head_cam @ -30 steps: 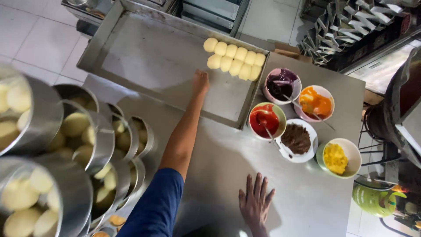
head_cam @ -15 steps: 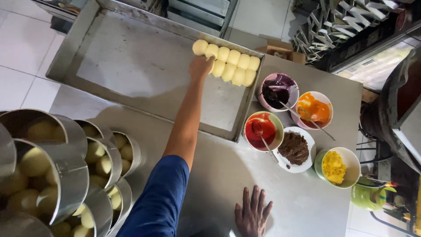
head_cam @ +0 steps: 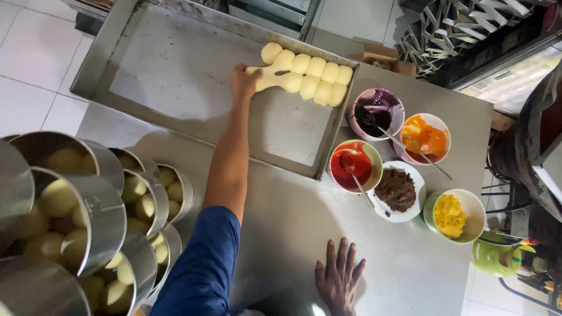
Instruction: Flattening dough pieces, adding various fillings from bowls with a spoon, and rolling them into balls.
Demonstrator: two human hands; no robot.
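My left hand reaches far over a large metal tray, its arm in a blue sleeve. Its fingers are closed on a pale dough piece, which looks stretched at the left end of the rows. Two short rows of pale yellow dough balls lie in the tray's far right corner. My right hand rests flat, fingers spread, on the steel table near its front edge, holding nothing.
Right of the tray stand bowls of filling: purple, orange, red, brown and yellow, some with spoons. Several round metal tins full of dough balls crowd the left. A dark stove stands at the right.
My left hand has moved up from below the dough rows to their left end and closed on a piece. My right hand stays flat on the table.
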